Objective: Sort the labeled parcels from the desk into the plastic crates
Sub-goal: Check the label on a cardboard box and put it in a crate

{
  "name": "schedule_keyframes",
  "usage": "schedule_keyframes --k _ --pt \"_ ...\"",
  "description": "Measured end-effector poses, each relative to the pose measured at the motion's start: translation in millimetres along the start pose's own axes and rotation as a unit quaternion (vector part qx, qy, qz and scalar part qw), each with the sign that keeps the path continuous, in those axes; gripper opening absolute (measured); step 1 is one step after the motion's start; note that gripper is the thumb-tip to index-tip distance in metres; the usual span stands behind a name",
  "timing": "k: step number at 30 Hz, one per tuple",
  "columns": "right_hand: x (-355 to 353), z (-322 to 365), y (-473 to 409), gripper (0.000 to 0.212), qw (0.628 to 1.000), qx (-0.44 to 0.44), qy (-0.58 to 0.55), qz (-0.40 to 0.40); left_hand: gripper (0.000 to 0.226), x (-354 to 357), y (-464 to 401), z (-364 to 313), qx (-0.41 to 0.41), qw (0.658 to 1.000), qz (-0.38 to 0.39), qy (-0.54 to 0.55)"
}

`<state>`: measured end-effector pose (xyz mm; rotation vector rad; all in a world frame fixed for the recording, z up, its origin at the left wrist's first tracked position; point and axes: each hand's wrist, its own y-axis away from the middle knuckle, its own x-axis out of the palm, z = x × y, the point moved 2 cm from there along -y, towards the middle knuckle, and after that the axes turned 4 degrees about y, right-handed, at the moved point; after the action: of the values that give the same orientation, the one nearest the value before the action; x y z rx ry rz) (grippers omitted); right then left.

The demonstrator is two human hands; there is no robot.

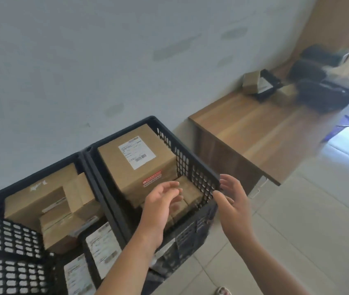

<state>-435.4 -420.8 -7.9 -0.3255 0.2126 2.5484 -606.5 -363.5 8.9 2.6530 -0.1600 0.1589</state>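
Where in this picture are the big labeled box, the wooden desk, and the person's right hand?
big labeled box [136, 165]: head view, on its brown top beside the white label.
wooden desk [254, 128]: head view, on a bare stretch of its top.
right hand [234, 201]: head view, on the palm.

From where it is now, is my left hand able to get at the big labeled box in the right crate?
Probably yes. The left hand hovers open over the right crate, right beside the big labeled box, which lies on top of the pile with nothing covering it.

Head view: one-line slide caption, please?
Both empty hands, left and right, hover over the right black plastic crate of brown cardboard parcels.
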Motion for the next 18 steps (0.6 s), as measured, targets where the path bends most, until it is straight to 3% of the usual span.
schedule_keyframes --k 10,18 --pt "-216 -51 -57 0.023 0.975 0.079 -0.112 -0.173 0.020 225 -17 38 0.001 0.990 0.138 -0.040" --pt "-298 -84 -131 0.024 0.959 0.124 -0.148 -0.205 0.018 357 -81 38 -0.033 0.974 0.200 -0.097"
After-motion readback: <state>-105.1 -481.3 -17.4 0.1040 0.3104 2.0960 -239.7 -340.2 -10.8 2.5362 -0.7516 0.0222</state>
